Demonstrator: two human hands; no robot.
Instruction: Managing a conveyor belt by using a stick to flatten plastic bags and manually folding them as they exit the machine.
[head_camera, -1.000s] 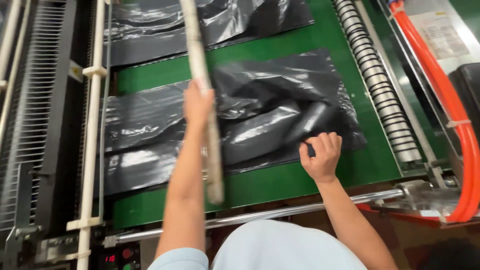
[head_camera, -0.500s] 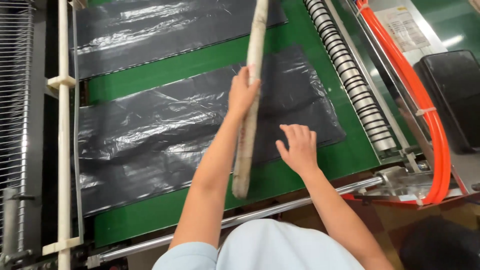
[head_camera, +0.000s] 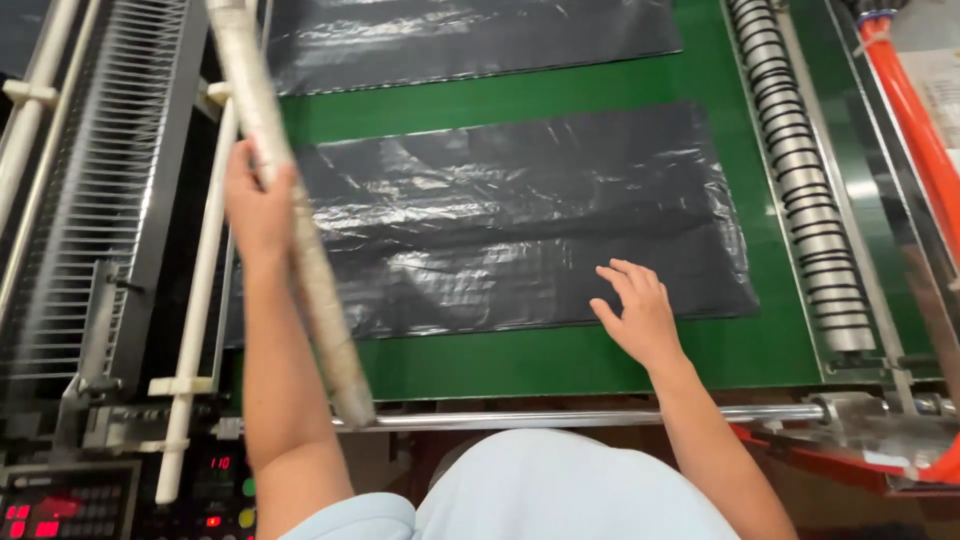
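With the left hand (head_camera: 258, 205) closed around the pale stick (head_camera: 290, 215) and swung out to the left edge of the flattened black bag (head_camera: 520, 225) on the green belt (head_camera: 600, 355), the right hand (head_camera: 640, 315), previously pinching, lay open on its near edge.

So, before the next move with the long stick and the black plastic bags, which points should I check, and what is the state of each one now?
1. Left hand grips the long pale wooden stick: ok.
2. Stick lifted clear of the nearer black plastic bag stack: cannot tell.
3. Right hand lies flat, fingers spread, on the stack's near edge: ok.
4. Stack flat on the green conveyor belt: not ok, wrinkles show.
5. Further black plastic sheet apart from this stack: ok.
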